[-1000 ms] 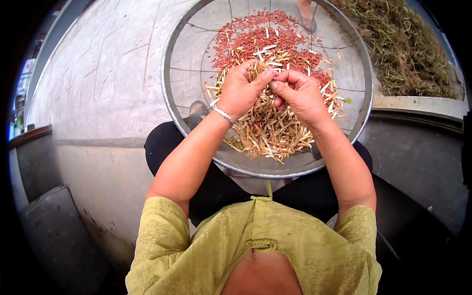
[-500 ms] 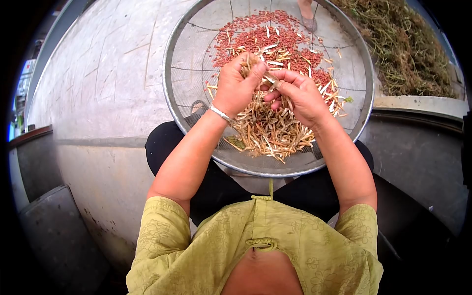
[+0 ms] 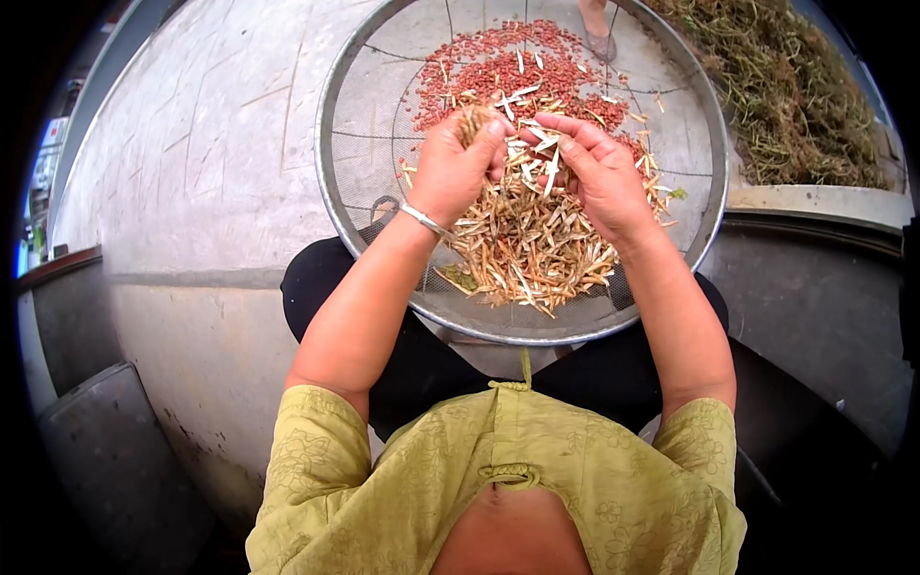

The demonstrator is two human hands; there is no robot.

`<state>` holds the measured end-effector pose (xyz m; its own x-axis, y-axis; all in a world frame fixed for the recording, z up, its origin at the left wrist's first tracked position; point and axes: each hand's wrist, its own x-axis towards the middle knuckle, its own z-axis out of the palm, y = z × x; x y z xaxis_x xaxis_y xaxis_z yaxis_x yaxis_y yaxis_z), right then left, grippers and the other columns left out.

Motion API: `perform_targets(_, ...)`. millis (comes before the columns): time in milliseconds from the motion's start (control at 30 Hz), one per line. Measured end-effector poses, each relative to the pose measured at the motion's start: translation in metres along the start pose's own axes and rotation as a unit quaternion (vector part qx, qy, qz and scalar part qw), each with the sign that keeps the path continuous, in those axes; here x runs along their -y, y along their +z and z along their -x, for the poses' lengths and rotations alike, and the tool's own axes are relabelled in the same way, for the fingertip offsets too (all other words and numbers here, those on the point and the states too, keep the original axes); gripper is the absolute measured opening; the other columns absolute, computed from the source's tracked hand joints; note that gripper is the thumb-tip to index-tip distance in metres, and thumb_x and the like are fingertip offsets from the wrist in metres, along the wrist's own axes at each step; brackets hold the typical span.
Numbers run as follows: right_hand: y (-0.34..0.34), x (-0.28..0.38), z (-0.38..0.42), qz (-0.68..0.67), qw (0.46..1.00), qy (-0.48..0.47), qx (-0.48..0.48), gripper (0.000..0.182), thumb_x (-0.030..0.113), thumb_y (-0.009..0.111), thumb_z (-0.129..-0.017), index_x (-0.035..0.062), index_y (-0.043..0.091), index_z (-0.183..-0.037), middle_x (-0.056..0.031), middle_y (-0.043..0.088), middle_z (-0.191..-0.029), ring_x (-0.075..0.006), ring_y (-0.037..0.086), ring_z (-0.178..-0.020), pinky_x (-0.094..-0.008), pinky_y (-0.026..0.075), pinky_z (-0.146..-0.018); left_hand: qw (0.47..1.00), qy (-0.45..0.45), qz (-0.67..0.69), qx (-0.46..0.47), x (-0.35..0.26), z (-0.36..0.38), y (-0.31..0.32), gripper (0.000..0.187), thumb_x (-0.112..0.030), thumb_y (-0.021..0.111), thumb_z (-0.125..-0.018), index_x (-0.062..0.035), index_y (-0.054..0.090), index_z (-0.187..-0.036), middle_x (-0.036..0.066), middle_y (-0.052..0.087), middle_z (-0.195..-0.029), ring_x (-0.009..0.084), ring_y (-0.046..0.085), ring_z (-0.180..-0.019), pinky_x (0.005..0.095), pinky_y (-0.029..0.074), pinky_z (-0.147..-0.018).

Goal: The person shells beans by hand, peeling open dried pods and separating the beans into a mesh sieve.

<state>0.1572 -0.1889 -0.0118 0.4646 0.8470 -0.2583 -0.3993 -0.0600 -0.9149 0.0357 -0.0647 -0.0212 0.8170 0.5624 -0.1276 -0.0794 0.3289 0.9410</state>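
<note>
My left hand (image 3: 454,172) is closed round a bunch of dry bean pods (image 3: 472,125), whose ends stick up past the curled fingers. To its right, my right hand (image 3: 610,188) has its fingers apart, with pale split pod shells (image 3: 552,172) just off its fingertips. Both hands are over a round wire-mesh sieve (image 3: 328,163) resting across my lap. Straw-coloured empty pods (image 3: 537,249) are heaped in its near half. Small red beans (image 3: 494,75) are spread over the far half, with a few shells among them.
Dried plant stalks (image 3: 781,96) lie in a large heap at the upper right, behind a pale ledge (image 3: 815,203). Concrete floor (image 3: 192,144) stretches out on the left. Another person's foot (image 3: 602,43) shows beyond the mesh at the top.
My hands have moved apart slightly. The pod that was pinched between them is no longer there, and pale split shells now show below the right fingertips. The left hand keeps its bunch.
</note>
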Motion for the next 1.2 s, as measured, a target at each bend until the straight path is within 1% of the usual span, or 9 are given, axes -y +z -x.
perform_targets(167,0.003,-0.006,0.002,0.158,0.984,-0.073,-0.022,0.027,0.007,0.045,-0.091,0.008,0.057,-0.115,-0.0022,0.063,-0.099,-0.001,0.052,-0.079,-0.0185,0.046,-0.065,0.996,-0.061,-0.068,0.002,0.01,0.0,0.007,0.026,-0.029,0.054,-0.09,-0.0037,0.056,-0.083,-0.002,0.045,-0.059,0.0074,0.043,-0.052,0.0213,0.036,-0.049)
perform_targets(267,0.005,-0.007,0.003,0.269,0.944,-0.189,-0.007,0.031,0.001,0.042,-0.09,0.0063,0.055,-0.118,-0.0062,0.061,-0.095,-0.0087,0.055,-0.082,-0.0236,0.046,-0.076,0.996,-0.083,-0.042,0.017,0.014,0.001,0.008,0.036,-0.04,0.057,-0.086,-0.0046,0.056,-0.078,-0.001,0.046,-0.06,0.009,0.045,-0.053,0.0228,0.036,-0.049)
perform_targets(433,0.011,-0.019,0.007,0.269,0.955,-0.117,0.049,0.043,-0.003,0.043,-0.085,0.0069,0.046,-0.127,-0.0167,0.052,-0.119,-0.0188,0.055,-0.103,-0.0265,0.044,-0.085,0.991,-0.119,0.021,0.065,0.017,0.002,0.007,0.04,-0.042,0.061,-0.083,-0.0027,0.057,-0.084,0.001,0.052,-0.068,0.01,0.048,-0.059,0.0243,0.04,-0.053)
perform_targets(500,0.019,-0.023,0.007,0.411,0.861,-0.298,0.015,0.046,-0.001,0.047,-0.083,0.0039,0.043,-0.129,-0.0189,0.044,-0.128,-0.0207,0.051,-0.108,-0.0278,0.044,-0.087,0.994,-0.101,0.044,0.026,0.019,0.002,0.015,0.037,-0.038,0.062,-0.083,-0.0019,0.057,-0.091,0.001,0.055,-0.074,0.0098,0.05,-0.063,0.0238,0.042,-0.055)
perform_targets(567,0.016,-0.021,0.009,0.387,0.88,-0.272,0.039,0.048,0.001,0.05,-0.083,0.0022,0.041,-0.13,-0.0168,0.037,-0.134,-0.0195,0.048,-0.11,-0.0292,0.045,-0.087,0.994,-0.083,0.067,-0.012,0.019,0.002,0.016,0.036,-0.033,0.063,-0.083,-0.0011,0.056,-0.098,0.001,0.057,-0.079,0.0096,0.052,-0.066,0.0232,0.044,-0.056)
perform_targets(633,0.016,-0.011,0.01,0.024,0.993,-0.048,0.102,0.052,0.0,0.051,-0.083,0.0039,0.037,-0.133,-0.0132,0.039,-0.135,-0.018,0.049,-0.11,-0.0294,0.046,-0.087,0.993,-0.096,0.062,0.004,0.02,0.002,0.011,0.029,-0.025,0.062,-0.085,-0.003,0.056,-0.103,0.001,0.059,-0.084,0.0079,0.053,-0.064,0.0197,0.044,-0.054)
perform_targets(767,0.011,-0.001,0.009,-0.128,0.989,-0.043,0.055,0.042,0.004,0.05,-0.086,0.0054,0.045,-0.128,-0.0104,0.042,-0.131,-0.0159,0.051,-0.107,-0.0257,0.048,-0.08,0.994,-0.091,0.057,0.03,0.009,0.003,0.009,0.025,-0.019,0.058,-0.087,-0.0021,0.054,-0.104,0.001,0.059,-0.082,0.0051,0.049,-0.057,0.018,0.042,-0.05)
perform_targets(933,0.002,-0.002,0.001,-0.015,0.998,-0.052,-0.04,0.025,0.015,0.055,-0.089,0.0013,0.059,-0.109,-0.0063,0.064,-0.093,-0.0111,0.06,-0.081,-0.0209,0.05,-0.066,0.994,-0.098,0.037,0.043,0.008,0.005,0.006,0.022,-0.018,0.055,-0.089,-0.0045,0.056,-0.106,0.0,0.059,-0.083,0.0042,0.047,-0.056,0.0176,0.042,-0.051)
perform_targets(1200,0.002,-0.004,-0.001,0.027,0.997,-0.064,-0.021,0.013,0.011,0.063,-0.083,0.0005,0.063,-0.091,-0.0035,0.064,-0.08,-0.0068,0.058,-0.069,-0.0197,0.048,-0.061,0.989,-0.085,-0.019,0.117,0.008,0.006,0.008,0.016,-0.017,0.054,-0.089,-0.0036,0.059,-0.098,0.0,0.06,-0.077,0.0046,0.049,-0.057,0.0178,0.042,-0.05)
